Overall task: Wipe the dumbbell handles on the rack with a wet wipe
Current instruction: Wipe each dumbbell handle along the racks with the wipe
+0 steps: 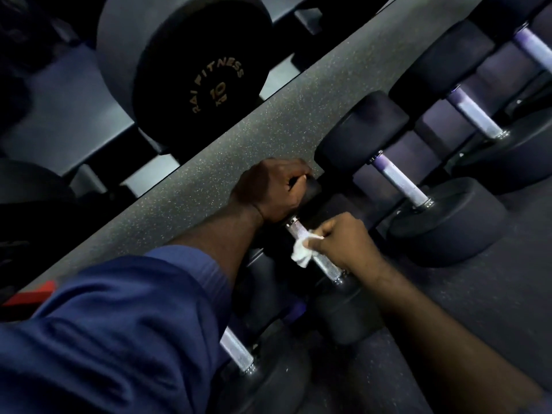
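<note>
Five knurled handles show on this tier of the rack point(74, 115), so by my read the job is partway at best. The wet wipe point(302, 251), a bunched white wad, sits on the 2nd one from the near end. It touches that dumbbell handle point(324, 265) about mid-length, w/ bare steel showing above and below it. Can't tell which handles are already done, since no wet sheen reads in this dim light. The near handle point(236, 351) and the next handle along point(400, 183) have no hand on them, nor do the two beyond. The 10 kg dumbbell point(191, 70) on the upper tier prob. remains as well. Right grip point(343, 243): fingers curled tight, pinching the wipe against the handle's side. Left grip point(274, 189): fingers curled over the top of the same dumbbell's far head, prob. steadying it vs. rolling.
</note>
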`<state>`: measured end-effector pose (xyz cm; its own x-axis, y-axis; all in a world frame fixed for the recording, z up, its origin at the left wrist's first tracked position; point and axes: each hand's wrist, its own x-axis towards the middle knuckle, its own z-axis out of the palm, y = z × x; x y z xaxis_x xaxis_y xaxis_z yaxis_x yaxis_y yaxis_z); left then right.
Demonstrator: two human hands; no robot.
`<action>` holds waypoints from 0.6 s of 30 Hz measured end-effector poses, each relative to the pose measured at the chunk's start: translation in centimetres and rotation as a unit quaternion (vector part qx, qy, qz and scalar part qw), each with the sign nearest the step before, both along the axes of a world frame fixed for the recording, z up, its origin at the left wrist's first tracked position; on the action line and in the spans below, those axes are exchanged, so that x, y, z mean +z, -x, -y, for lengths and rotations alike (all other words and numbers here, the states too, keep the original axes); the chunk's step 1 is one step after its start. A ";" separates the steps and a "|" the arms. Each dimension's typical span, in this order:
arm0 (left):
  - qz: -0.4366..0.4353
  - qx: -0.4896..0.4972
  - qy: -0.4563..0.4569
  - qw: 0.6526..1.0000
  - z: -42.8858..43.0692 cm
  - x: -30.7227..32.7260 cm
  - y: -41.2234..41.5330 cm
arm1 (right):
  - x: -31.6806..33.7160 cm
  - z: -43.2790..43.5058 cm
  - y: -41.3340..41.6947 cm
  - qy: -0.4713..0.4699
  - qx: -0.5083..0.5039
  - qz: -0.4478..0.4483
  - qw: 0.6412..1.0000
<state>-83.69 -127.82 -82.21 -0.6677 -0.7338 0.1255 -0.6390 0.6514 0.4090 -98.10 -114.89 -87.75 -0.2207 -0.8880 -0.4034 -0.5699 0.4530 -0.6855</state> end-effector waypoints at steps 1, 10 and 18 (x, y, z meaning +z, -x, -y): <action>0.005 0.003 -0.001 1.000 0.0 -0.1 0.0 | 0.0 -0.4 0.5 -0.016 0.022 -0.021 0.999; 0.009 -0.004 0.014 1.000 0.0 -0.1 0.1 | -0.6 1.8 -1.4 0.039 -0.066 0.066 0.995; 0.002 0.001 0.012 1.000 -0.1 -0.3 -0.1 | 0.1 0.7 2.4 -0.121 0.132 -0.082 0.980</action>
<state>-83.64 -127.75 -82.56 -0.6674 -0.7312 0.1413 -0.6410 0.6606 0.3909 -100.48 -115.59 -87.60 -0.0743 -0.8058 -0.5875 -0.7827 0.4122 -0.4664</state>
